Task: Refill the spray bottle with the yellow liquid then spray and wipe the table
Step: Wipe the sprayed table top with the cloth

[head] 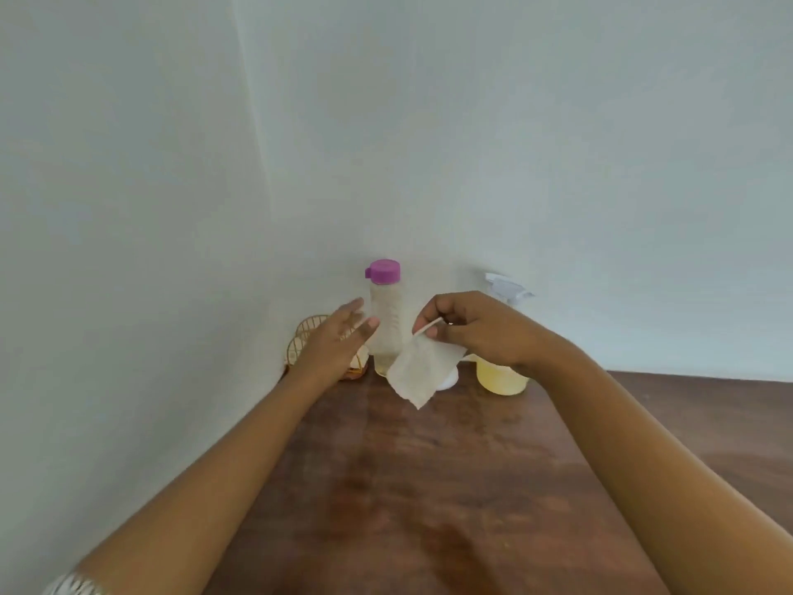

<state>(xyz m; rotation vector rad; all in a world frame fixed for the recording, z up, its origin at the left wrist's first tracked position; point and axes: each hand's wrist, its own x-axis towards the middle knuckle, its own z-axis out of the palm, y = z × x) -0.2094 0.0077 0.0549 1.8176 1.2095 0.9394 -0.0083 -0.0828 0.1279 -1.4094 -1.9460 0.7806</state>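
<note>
My right hand (476,328) pinches the top edge of a white paper tissue (422,371), which hangs above the brown wooden table (429,487). Behind that hand stands the spray bottle: its white trigger head (508,287) shows above my knuckles and its base with yellow liquid (500,377) shows below my wrist. A clear bottle with a purple cap (385,311) stands at the back wall, with a little pale liquid at its bottom. My left hand (339,341) hovers just left of that bottle, fingers straight, holding nothing.
A gold wire basket (307,337) sits against the wall behind my left hand. A small white object (448,380) lies on the table behind the tissue. White walls meet in a corner at the table's back left.
</note>
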